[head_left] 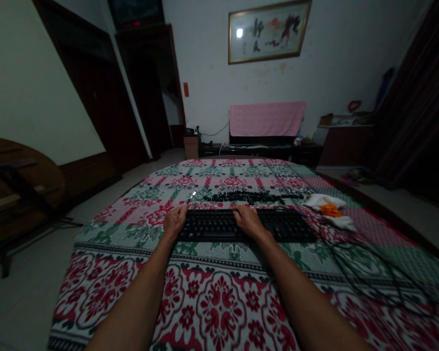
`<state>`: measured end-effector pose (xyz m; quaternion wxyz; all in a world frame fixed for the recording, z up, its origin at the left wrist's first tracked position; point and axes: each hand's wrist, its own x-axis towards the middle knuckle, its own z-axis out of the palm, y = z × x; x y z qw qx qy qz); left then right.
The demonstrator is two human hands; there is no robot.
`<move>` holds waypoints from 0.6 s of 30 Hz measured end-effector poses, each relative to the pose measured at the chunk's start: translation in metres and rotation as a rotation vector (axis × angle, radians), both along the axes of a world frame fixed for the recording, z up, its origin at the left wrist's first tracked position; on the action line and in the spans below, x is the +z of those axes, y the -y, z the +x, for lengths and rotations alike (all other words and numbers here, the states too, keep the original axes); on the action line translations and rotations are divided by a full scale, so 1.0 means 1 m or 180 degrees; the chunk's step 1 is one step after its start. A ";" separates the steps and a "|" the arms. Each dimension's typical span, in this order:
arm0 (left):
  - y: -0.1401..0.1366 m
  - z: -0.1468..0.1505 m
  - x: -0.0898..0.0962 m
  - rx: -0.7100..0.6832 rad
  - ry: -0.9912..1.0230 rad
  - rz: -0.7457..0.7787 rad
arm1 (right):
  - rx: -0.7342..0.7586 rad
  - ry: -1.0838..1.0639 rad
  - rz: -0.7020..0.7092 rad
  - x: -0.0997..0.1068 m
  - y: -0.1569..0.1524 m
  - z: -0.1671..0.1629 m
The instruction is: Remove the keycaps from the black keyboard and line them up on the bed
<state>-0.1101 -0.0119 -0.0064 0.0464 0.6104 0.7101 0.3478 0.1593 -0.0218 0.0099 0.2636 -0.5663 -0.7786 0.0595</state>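
Note:
A black keyboard lies flat on the patterned cloth in front of me. My left hand is closed around its left end. Over the middle of the keyboard, my right hand has its fingers curled near the far edge; what they hold, if anything, is hidden. Beyond the keyboard a row of small loose black keycaps is spread across the cloth. A thin object with a bright tip lies just past my left hand, too small to name.
A patterned cloth covers the table. Right of the keyboard are a white and orange crumpled cloth and a looped black cable. A folded round tabletop stands at the left. A pink towel hangs at the back wall.

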 end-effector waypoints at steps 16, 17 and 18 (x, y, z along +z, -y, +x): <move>0.003 -0.001 -0.003 -0.0074 0.0550 0.0269 | 0.0139 0.0201 -0.0230 0.006 0.009 0.004; 0.004 -0.001 -0.003 -0.0085 0.0545 0.0275 | 0.0155 0.0188 -0.0218 0.006 0.010 0.004; 0.004 -0.001 -0.003 -0.0116 0.0530 0.0288 | 0.0171 0.0172 -0.0198 0.005 0.010 0.005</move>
